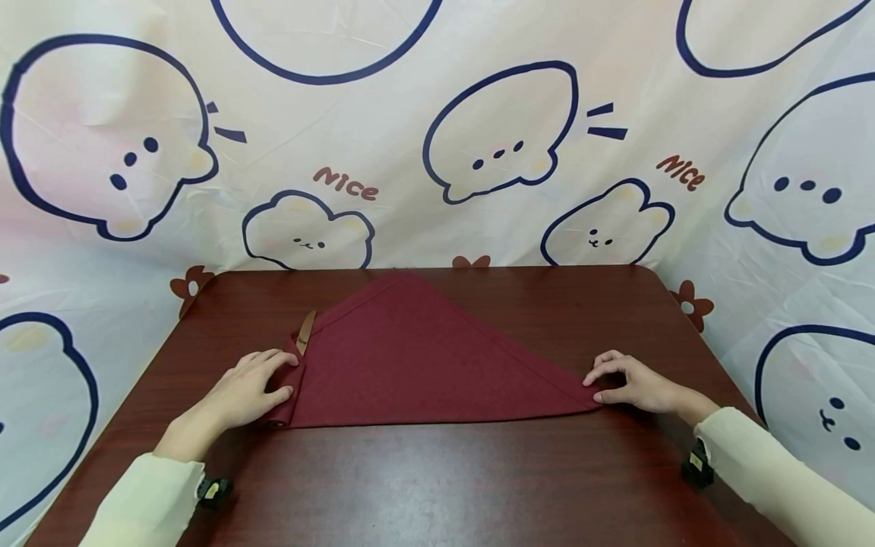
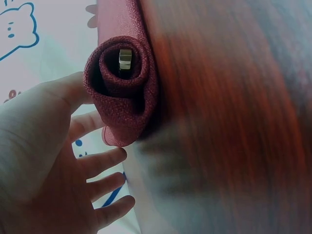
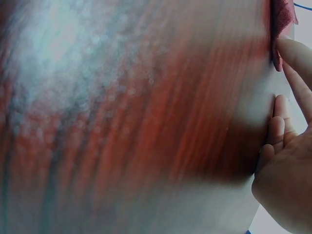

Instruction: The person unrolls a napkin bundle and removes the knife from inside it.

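Observation:
A dark red cloth napkin (image 1: 437,357) lies folded into a triangle, its long edge towards me. Its left end is rolled up, and the gold blade-shaped end of a table knife (image 1: 306,333) pokes out at the top of the roll. In the left wrist view a metal end (image 2: 125,59) shows inside the coiled cloth (image 2: 119,109). My left hand (image 1: 249,389) touches the roll from the left, with thumb and fingers spread and fairly straight. At the far right tip of the napkin, my right hand (image 1: 636,384) pinches the corner between thumb and index finger.
The glossy brown wooden table (image 1: 437,486) extends under and around the cloth. Behind it and at both sides hangs a pale curtain (image 1: 396,137) with cartoon outlines. Dark wrist devices (image 1: 214,492) sit at both light sleeves (image 1: 153,494).

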`<state>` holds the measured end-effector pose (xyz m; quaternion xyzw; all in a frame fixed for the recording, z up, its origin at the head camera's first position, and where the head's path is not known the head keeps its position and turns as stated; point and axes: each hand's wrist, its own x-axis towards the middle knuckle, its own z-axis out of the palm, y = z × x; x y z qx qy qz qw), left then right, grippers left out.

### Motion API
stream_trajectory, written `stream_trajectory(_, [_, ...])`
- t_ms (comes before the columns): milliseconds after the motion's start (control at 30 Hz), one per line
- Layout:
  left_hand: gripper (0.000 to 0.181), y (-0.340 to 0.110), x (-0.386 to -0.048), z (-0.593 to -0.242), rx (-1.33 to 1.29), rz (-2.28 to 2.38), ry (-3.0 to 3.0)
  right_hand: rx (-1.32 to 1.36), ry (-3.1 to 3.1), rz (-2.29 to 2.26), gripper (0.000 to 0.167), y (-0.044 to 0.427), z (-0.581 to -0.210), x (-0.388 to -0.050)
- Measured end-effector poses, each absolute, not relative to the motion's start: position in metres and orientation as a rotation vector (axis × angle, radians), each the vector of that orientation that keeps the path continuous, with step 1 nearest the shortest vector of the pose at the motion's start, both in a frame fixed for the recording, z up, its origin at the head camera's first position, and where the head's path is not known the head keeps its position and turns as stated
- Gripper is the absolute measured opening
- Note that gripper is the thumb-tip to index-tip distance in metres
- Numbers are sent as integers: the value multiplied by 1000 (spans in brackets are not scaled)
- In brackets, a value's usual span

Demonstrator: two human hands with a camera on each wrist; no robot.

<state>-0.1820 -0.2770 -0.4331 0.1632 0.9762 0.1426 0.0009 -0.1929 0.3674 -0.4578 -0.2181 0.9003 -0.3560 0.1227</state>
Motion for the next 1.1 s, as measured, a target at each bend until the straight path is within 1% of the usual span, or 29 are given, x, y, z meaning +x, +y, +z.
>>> stream_trajectory(533, [38, -276, -179, -433, 514, 426, 3080, -669, 2638, -1043, 17, 368, -460, -192])
stream_trajectory(833, [44, -268, -179, -428, 533, 431, 3084, -669, 2641, -1041, 17, 368, -461, -194])
stream_trajectory(1100, [51, -262, -178, -432, 563, 337, 3094, -654, 2636, -1043, 18, 368, -460, -194])
